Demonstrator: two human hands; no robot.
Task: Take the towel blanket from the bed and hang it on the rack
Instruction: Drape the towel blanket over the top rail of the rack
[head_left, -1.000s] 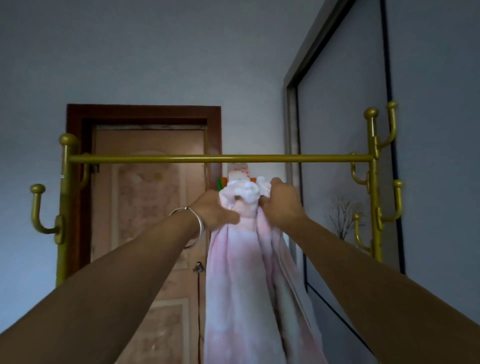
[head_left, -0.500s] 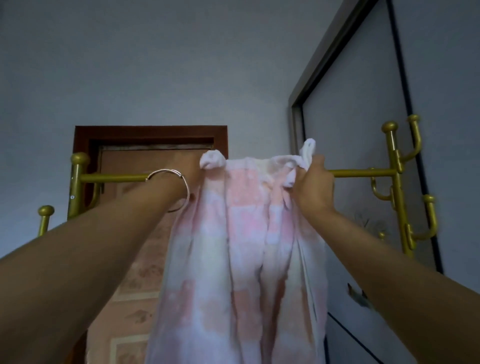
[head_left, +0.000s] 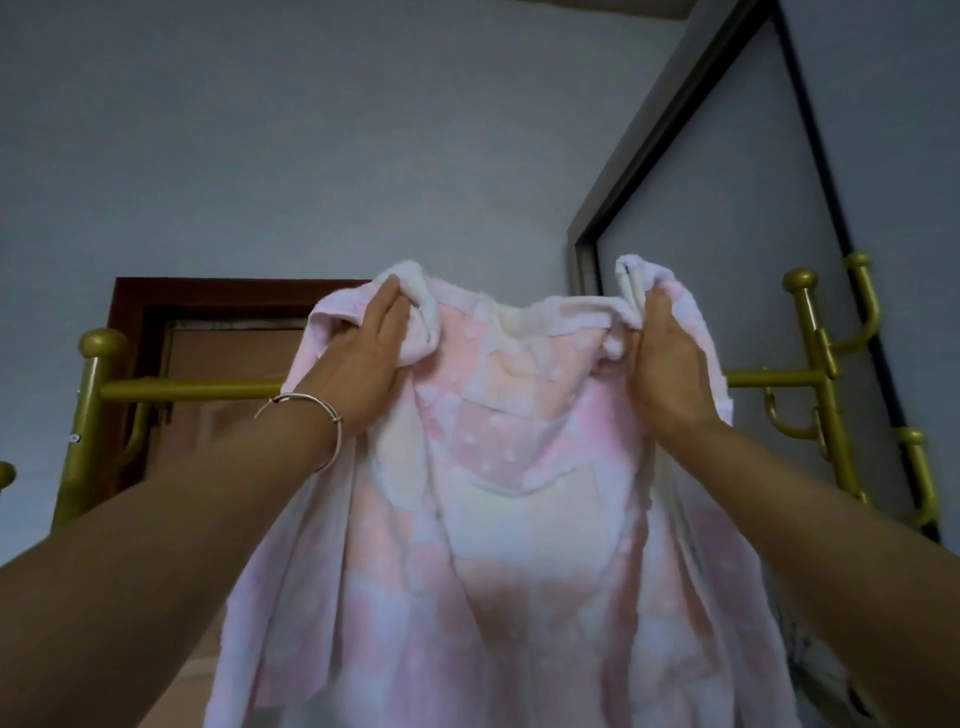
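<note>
Both hands are raised and gripping the top edge of the towel (head_left: 498, 493); the left hand (head_left: 358, 364) has fingers and thumb closed round a bunched corner, a bracelet (head_left: 311, 421) on its wrist; the right hand (head_left: 665, 374) pinches the opposite corner in the same manner.

Position: the towel is held up between the hands, its upper hem stretched from one hand to the other and lifted above the bar (head_left: 192, 387) of the gold rack (head_left: 810, 374); the rest hangs straight down below the hands and out of frame; whether the cloth touches the bar cannot be told, as the towel hides the bar's middle section.

Orientation: long axis vertical, top edge roughly level and parallel to the bar; the broad face is turned towards the person.

Progress, as a judgement: collection from the bed is done, carriage to the rack is done; the towel is not yet draped; remaining work is to pass the top edge over the bar beyond the hands, lower it down the far side, and release.
</note>
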